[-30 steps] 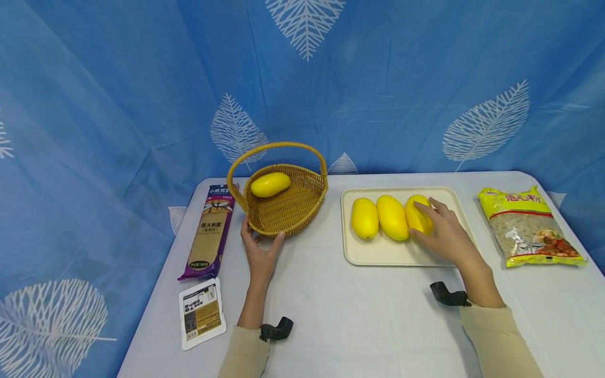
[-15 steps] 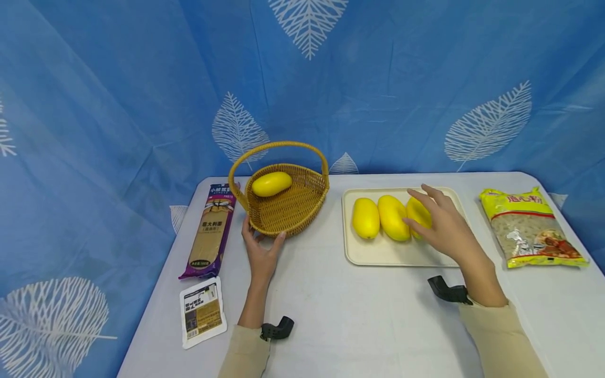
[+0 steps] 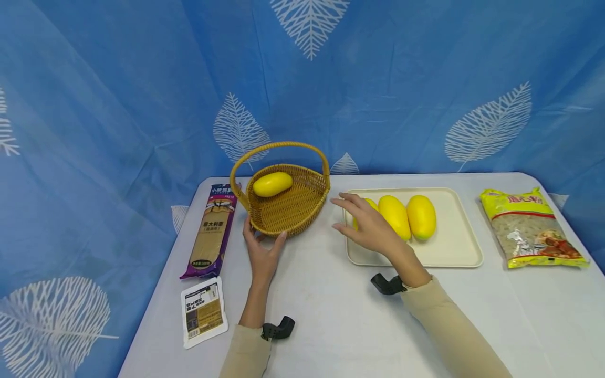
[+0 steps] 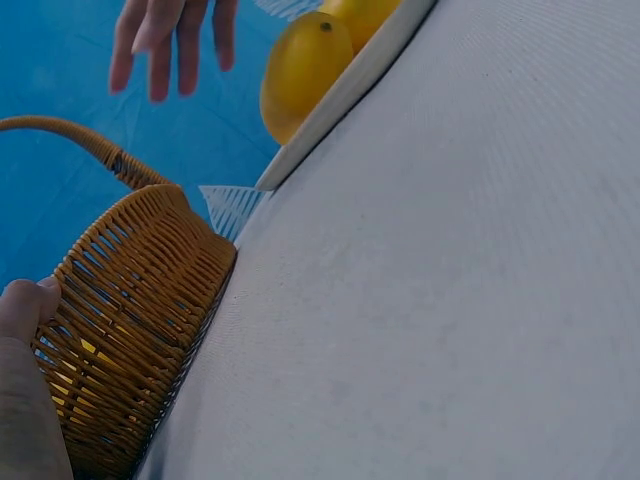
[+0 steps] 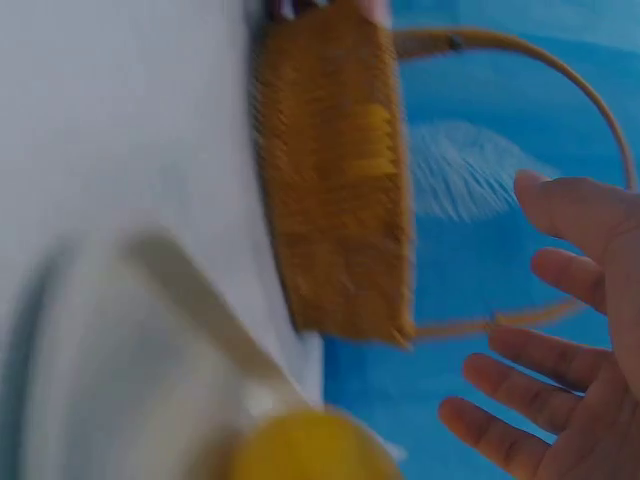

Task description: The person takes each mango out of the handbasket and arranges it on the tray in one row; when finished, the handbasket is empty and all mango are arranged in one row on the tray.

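A brown wicker basket [image 3: 288, 210] with a tall hoop handle stands at the back left, one yellow mango [image 3: 272, 184] lying inside it. My left hand [image 3: 262, 257] holds the basket by its near side; in the left wrist view the thumb [image 4: 30, 305] lies against the rim. Over the left end of a cream tray [image 3: 454, 252] hovers my right hand [image 3: 371, 226], fingers spread and nothing in them. Three mangoes sit in that tray: a right one [image 3: 421, 217], a middle one [image 3: 394, 216], and a left one mostly hidden behind the hand.
Left of the basket lies a purple pasta packet [image 3: 210, 231], with a small white-edged pouch [image 3: 204, 312] in front of it. A yellow-and-clear food bag [image 3: 531, 228] lies right of the tray. Behind the table hangs a blue curtain [image 3: 378, 105].
My right hand has left the rightmost mango and moved left across the tray, toward the basket, carrying nothing. The left hand stays on the basket.
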`<state>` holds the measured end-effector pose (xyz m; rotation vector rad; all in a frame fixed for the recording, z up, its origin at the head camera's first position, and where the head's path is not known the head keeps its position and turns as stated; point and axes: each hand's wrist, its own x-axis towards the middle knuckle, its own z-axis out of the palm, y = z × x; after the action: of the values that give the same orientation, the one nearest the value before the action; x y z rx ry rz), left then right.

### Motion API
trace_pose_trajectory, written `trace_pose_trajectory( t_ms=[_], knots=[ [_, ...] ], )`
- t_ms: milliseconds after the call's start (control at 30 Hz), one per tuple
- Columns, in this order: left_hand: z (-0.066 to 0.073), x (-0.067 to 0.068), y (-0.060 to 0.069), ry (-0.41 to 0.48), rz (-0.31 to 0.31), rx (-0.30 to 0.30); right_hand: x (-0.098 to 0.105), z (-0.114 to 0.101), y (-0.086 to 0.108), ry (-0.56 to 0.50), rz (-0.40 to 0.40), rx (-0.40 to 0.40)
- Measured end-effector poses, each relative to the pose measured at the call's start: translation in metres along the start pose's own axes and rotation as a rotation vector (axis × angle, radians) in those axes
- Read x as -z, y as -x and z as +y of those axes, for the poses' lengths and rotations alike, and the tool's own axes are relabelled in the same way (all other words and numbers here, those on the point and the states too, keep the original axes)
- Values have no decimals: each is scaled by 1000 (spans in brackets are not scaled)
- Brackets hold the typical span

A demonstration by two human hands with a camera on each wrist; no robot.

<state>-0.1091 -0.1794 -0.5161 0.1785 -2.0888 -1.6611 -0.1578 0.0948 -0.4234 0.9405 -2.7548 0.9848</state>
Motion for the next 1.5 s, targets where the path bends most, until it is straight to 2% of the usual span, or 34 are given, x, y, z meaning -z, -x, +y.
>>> trace_pose_trajectory(
  t_ms=[167,433,667,1000,1067,1300,1500],
  knots=[
    [-1,-1,0,3,-1,3,-25,-7,-13,-19,4,63],
    [0,-1,-1,-3,-4,-33,-40,-13,-32,-48,47,98],
    [-1,2,0,-7,2,-35,-56,-21,-56,-106,-18,87],
    [-1,1,-1,-5,2,-18,-72,-24,-95,-101,-83,88],
    [2,0,-1,1,0,-16,-74,-22,-101,-99,-100,83],
    [34,2,2,20,-34,-53,-76,-22,-123,-61,-178,16],
    [39,4,3,15,-42,-44,-78,-23,-139,-80,-217,-26]
  ],
)
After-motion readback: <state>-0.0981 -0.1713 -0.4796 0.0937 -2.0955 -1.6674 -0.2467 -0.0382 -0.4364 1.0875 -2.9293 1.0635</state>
